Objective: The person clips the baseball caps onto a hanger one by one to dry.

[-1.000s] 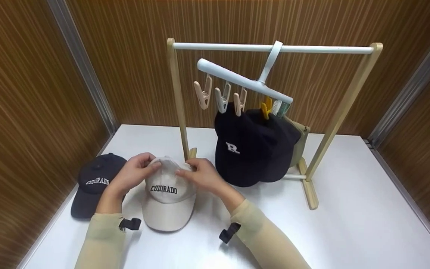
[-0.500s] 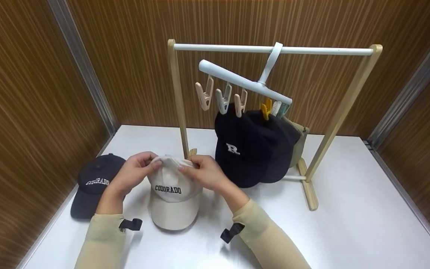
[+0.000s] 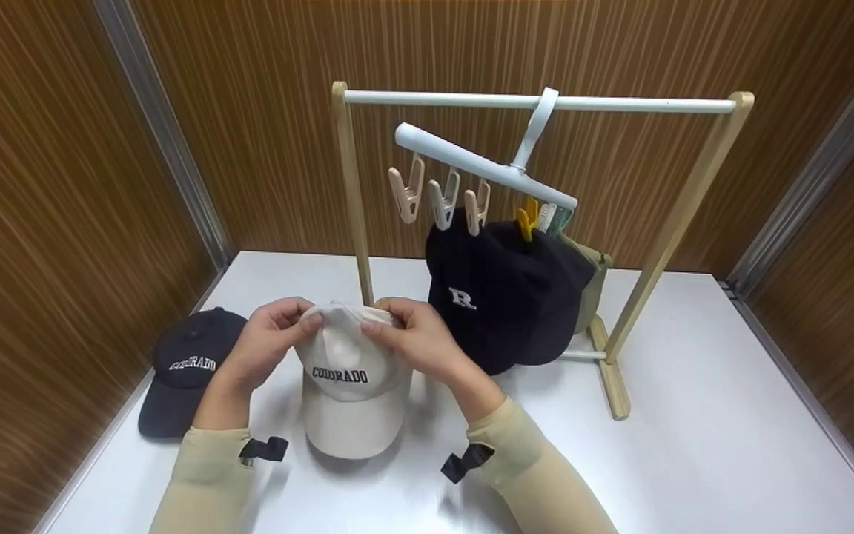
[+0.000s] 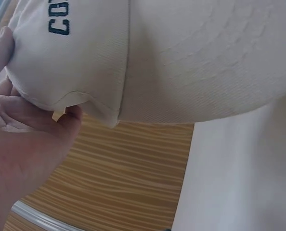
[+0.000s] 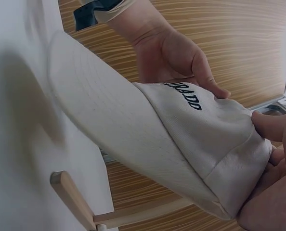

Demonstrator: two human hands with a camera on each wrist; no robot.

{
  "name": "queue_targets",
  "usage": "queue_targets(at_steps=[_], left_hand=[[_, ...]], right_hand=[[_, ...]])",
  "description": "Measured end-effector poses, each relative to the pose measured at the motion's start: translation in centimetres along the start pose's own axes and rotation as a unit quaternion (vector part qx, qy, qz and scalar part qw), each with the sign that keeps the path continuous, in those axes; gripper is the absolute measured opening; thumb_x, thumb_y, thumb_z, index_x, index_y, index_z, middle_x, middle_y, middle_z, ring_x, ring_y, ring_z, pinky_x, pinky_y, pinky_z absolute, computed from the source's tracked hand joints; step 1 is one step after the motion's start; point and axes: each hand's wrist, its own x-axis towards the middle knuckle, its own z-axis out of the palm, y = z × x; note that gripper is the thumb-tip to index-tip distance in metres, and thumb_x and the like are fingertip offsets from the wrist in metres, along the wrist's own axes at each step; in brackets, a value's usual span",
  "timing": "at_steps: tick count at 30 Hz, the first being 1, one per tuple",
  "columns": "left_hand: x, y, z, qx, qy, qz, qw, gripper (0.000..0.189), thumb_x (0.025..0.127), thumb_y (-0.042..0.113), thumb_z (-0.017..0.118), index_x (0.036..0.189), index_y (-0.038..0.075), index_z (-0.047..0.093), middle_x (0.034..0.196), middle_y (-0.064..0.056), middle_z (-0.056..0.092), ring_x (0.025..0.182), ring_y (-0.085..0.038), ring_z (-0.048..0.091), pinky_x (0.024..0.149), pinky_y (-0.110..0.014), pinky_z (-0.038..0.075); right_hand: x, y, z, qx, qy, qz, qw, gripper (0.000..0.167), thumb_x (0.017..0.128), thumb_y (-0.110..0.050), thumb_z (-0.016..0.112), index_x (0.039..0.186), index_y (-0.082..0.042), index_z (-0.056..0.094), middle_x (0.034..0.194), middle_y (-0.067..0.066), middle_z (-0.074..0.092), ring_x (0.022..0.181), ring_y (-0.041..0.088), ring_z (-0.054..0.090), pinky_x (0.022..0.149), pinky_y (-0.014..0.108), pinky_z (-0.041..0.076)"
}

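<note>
An off-white baseball cap point(image 3: 354, 426), lettered COLORADO, is held upright between my two hands, its brim pointing down toward me. At the left of the crown's top, my left hand point(image 3: 267, 343) pinches the fabric, thumb in front. My right hand point(image 3: 421, 340) pinches the crown's right side the same way. The right wrist view has the cap point(image 5: 119, 115) raised off the table, with the right thumb and curled fingers point(image 5: 266, 180) on its crown edge. Part of the left fingers is hidden behind the cap in the head view.
A dark navy COLORADO cap point(image 3: 193, 348) lies on the white table point(image 3: 701, 415) at left. From the wooden rack point(image 3: 668, 245) hangs a tilted white hanger point(image 3: 464, 157) with several clothespins point(image 3: 406, 191). Black caps point(image 3: 486, 297) and a khaki cap point(image 3: 591, 293) hang below it.
Both hands have carried the off-white cap a little to the right and up. The right hand has moved slightly away from the left. The hanging caps stay put.
</note>
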Motion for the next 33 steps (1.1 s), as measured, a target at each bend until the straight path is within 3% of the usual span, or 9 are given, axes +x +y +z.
queue_targets(at_steps=[11, 26, 33], left_hand=[[0.0, 1.7, 1.5, -0.022, 0.006, 0.060, 0.9979, 0.023, 0.109, 0.006, 0.072, 0.108, -0.016, 0.068, 0.096, -0.004, 0.076, 0.091, -0.018, 0.068, 0.080, -0.032, 0.056], [0.6, 3.0, 3.0, -0.039, 0.025, 0.089, 0.9950, 0.017, 0.106, -0.001, 0.072, 0.107, -0.017, 0.068, 0.095, -0.005, 0.075, 0.087, -0.016, 0.067, 0.075, -0.031, 0.056], [1.0, 3.5, 3.9, -0.031, 0.033, 0.100, 0.9940, 0.011, 0.106, -0.001, 0.072, 0.106, -0.012, 0.071, 0.095, -0.006, 0.075, 0.086, -0.017, 0.066, 0.074, -0.032, 0.056]], right_hand=[[-0.6, -1.7, -1.0, 0.004, 0.010, -0.020, 0.9997, 0.020, 0.102, -0.017, 0.082, 0.111, 0.001, 0.080, 0.095, -0.002, 0.075, 0.087, 0.011, 0.066, 0.073, 0.027, 0.055], [-1.4, -3.1, -2.2, -0.011, 0.028, -0.041, 0.9987, 0.018, 0.102, -0.018, 0.081, 0.104, 0.000, 0.079, 0.084, -0.006, 0.067, 0.078, 0.012, 0.060, 0.065, 0.026, 0.051], [-1.7, -3.8, -2.9, -0.029, 0.039, -0.052, 0.9974, 0.020, 0.102, -0.020, 0.082, 0.103, 0.000, 0.078, 0.081, -0.006, 0.064, 0.074, 0.012, 0.058, 0.063, 0.026, 0.048]])
